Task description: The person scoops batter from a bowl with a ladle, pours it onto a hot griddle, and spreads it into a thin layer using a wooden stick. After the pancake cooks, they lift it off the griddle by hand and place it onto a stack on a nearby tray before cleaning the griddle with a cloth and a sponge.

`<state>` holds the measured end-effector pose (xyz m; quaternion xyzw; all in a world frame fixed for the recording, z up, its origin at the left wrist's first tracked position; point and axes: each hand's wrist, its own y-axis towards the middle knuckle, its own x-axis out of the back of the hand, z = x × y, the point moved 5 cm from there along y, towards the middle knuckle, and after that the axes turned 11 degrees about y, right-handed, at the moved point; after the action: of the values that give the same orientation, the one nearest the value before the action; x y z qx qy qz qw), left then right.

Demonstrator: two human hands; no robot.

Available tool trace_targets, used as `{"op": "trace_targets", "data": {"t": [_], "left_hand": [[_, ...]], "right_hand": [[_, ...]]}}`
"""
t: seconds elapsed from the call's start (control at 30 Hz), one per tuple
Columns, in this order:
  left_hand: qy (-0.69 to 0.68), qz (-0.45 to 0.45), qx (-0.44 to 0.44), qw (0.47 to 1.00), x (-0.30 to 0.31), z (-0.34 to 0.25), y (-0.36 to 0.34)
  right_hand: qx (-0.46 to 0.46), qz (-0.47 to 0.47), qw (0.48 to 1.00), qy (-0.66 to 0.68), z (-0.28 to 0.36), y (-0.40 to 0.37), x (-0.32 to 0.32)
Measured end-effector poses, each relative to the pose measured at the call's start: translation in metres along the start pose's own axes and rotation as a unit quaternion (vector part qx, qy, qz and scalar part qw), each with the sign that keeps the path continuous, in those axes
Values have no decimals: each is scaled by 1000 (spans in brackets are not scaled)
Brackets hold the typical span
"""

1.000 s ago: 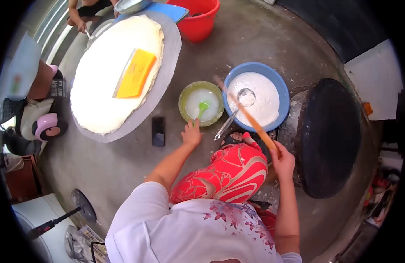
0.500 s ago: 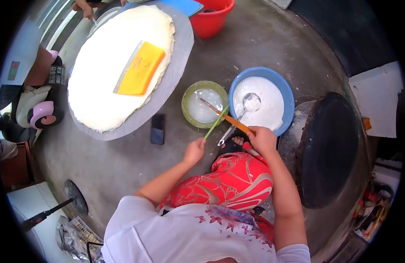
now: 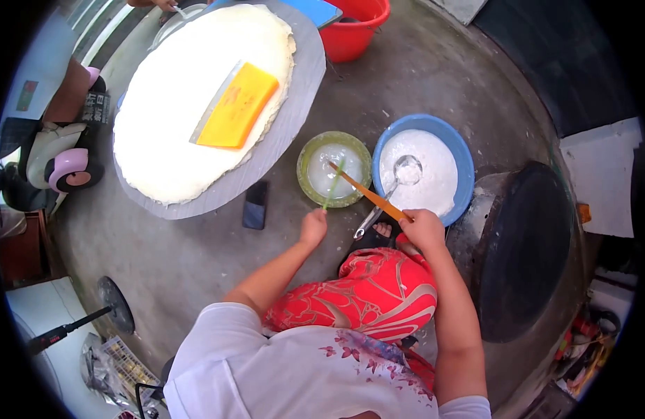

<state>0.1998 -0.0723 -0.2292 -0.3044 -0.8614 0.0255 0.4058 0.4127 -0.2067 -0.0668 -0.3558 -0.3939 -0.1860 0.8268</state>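
My left hand (image 3: 313, 228) is closed around the lower end of a thin green stick (image 3: 334, 184), whose upper part reaches over the green bowl (image 3: 306, 188) of cloudy liquid. Between the fingers of my right hand (image 3: 422, 230) is a flat orange-brown wooden stick (image 3: 372, 195), its dark tip over the same bowl. Right beside that bowl stands a blue basin (image 3: 465, 164) of white batter. A metal ladle (image 3: 408, 169) rests in the batter, its handle leaning out over the near rim and passing under the wooden stick in this view.
At the upper left, a large pale sheet of dough or flatbread (image 3: 176, 133) covers a round grey board (image 3: 298, 105), with an orange scraper (image 3: 239, 106) on it. A phone (image 3: 255, 204) lies on the floor. To the right is a black round griddle (image 3: 526, 251). Another person's hand (image 3: 165, 4) shows at top left.
The green stick has swung left and over the bowl, apart from the wooden stick it crossed before. My left hand moved slightly left. The whole view shifted a little.
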Motion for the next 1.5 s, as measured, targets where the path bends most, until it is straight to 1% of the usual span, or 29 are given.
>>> {"op": "trace_targets", "data": {"t": [0.07,0.1,0.17,0.2,0.23,0.27,0.3,0.37,0.43,0.5,0.57,0.6,0.63,0.67,0.7,0.73,0.8,0.87,0.93,1.0,1.03,1.1,1.17,1.23,1.33,1.4,1.43,1.47,1.5], "left_hand": [[49,-33,56,997,2,20,29],[46,-41,45,997,6,20,34],[36,-29,33,998,14,3,19],[31,-17,20,999,17,-6,11],[31,-15,20,999,19,-14,-1],[9,-12,-15,1000,18,-26,-14],[-11,-6,-46,999,18,-30,-22],[0,-16,-24,1000,11,-11,-9],[3,-30,-6,1000,7,2,13],[76,-14,42,996,9,14,29],[74,-17,51,996,8,21,30],[73,-25,59,995,9,22,33],[73,-26,58,995,13,13,25],[22,-16,44,999,19,-4,7],[-27,-7,30,999,18,-15,-8],[-24,-7,31,999,12,-16,-18],[-53,-11,-19,998,3,-22,-33],[-32,-10,1,999,-9,-3,-14],[26,-57,24,998,-11,20,9],[21,-53,42,997,-2,26,19],[21,-46,60,997,-2,27,23],[5,-43,62,997,8,6,4],[-4,-39,65,997,12,-6,-23],[-89,-33,11,995,5,-16,-44],[-49,-2,18,999,-10,2,-23],[-22,-23,31,999,-2,10,3],[5,-43,42,998,3,10,11],[3,-47,40,998,5,7,8],[-16,-61,20,998,8,2,-1]], "right_hand": [[-30,9,999,42,-4,-1,2],[-30,8,999,39,-4,-3,3],[72,-2,997,-24,8,-7,7],[72,-3,997,-25,9,-7,7],[116,-18,990,-83,15,-8,6],[159,-33,977,-140,20,-10,4],[157,-30,978,-136,19,-9,0],[170,-73,970,-156,23,-7,-3],[171,-72,970,-154,24,-9,-1],[164,-72,972,-154,24,-14,8],[68,12,988,-141,20,-14,12],[68,10,988,-141,19,-13,12],[57,7,994,-87,15,-10,11],[47,5,998,-33,12,-7,8],[47,5,998,-31,11,-2,4],[40,10,999,7,8,3,-3],[34,18,998,48,9,6,-11],[-4,35,996,87,5,7,-11],[-4,36,995,89,3,2,-6],[-2,34,996,88,-1,-1,1],[-26,31,996,80,-6,-2,4],[-51,27,996,72,-6,-4,11],[-113,74,988,69,3,-8,15],[-108,81,987,91,-1,-2,0],[-91,91,983,128,-18,8,-26],[-81,88,982,143,-23,8,-26],[-154,121,950,243,-28,5,-29],[-222,152,901,341,-29,4,-32],[-216,150,902,341,-25,7,-29]]}}
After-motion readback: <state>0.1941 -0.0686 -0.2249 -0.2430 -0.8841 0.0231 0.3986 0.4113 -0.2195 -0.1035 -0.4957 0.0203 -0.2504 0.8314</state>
